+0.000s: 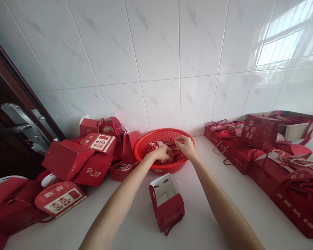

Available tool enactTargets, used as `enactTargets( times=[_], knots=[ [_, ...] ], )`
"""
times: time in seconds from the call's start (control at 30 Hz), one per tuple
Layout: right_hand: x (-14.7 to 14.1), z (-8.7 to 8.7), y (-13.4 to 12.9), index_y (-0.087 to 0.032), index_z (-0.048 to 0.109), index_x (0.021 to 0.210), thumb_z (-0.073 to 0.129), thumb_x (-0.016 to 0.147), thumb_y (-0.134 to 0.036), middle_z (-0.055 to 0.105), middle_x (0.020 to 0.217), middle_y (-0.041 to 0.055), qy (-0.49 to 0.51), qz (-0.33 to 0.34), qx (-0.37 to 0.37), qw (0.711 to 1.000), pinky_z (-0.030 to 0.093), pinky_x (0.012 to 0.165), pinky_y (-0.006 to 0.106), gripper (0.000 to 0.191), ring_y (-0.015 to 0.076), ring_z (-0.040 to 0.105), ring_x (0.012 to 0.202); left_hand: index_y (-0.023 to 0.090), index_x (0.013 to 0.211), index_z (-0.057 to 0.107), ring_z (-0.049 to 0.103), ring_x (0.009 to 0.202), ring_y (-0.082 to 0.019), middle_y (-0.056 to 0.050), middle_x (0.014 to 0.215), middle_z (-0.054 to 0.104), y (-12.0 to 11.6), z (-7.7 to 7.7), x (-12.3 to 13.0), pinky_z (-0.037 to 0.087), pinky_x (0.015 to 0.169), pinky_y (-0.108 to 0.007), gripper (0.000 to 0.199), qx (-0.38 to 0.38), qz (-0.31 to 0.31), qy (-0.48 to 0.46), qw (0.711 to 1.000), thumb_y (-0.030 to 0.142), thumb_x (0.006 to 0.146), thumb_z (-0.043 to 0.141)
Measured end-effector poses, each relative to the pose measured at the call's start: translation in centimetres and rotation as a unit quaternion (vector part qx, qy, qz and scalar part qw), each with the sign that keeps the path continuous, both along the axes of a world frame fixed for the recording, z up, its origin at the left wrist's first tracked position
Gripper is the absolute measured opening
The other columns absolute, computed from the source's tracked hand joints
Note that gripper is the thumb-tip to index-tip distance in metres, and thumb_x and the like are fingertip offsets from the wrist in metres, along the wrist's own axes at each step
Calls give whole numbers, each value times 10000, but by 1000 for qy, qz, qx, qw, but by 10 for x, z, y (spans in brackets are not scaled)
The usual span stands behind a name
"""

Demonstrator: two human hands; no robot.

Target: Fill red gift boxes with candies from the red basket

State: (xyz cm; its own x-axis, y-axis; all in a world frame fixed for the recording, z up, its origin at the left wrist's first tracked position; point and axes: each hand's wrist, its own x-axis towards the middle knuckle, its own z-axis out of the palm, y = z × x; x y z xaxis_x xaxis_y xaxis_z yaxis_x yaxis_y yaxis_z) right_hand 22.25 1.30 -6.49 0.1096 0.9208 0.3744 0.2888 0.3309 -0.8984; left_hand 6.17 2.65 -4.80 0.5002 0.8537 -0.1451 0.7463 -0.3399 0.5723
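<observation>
Both of my hands are in a red plastic basket (161, 170) by the tiled wall. Red-wrapped candies (176, 152) lie inside it. My left hand (163, 153) reaches down among the candies with bent fingers, and its fingertips are hidden. At the basket's right rim, my right hand (185, 145) has its thumb and fingers curled in over the candies. What lies between those fingers is too small to make out. Between my forearms stands a small red gift box (169, 211), its top open to the white inside, with a dark red cord at its front.
On the left, a loose pile of red gift boxes (67, 159) reaches toward a dark door with a metal handle (23, 128). To the right stand rows of closed red boxes (234, 152) with cords. A cardboard box (297, 128) holding red items is behind them.
</observation>
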Motion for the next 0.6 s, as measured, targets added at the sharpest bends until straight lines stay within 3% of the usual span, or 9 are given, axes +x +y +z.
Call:
enactTargets(
  times=[0.13,0.3,0.6],
  knots=[
    [1,-1,3,-208,644,737,574,741,-215,729,842,30,16,3,4,1000,545,753,328,70,205,693,813,165,886,741,645,1005,-240,-57,944,738,7,2,0,497,907,-329,223,59,30,-182,981,148,695,627],
    [1,-3,6,-202,657,793,579,806,-325,736,858,52,42,10,7,999,558,783,353,146,225,697,866,147,883,698,659,934,-207,-69,949,722,13,-5,-2,520,872,-343,183,69,60,-334,938,199,712,657],
    [4,-6,5,-198,615,925,725,746,-382,714,778,27,67,131,-36,988,571,629,299,280,196,701,718,164,886,672,643,898,-183,-51,948,697,14,-7,-3,515,778,-283,258,54,87,-435,895,264,668,768]
  ],
)
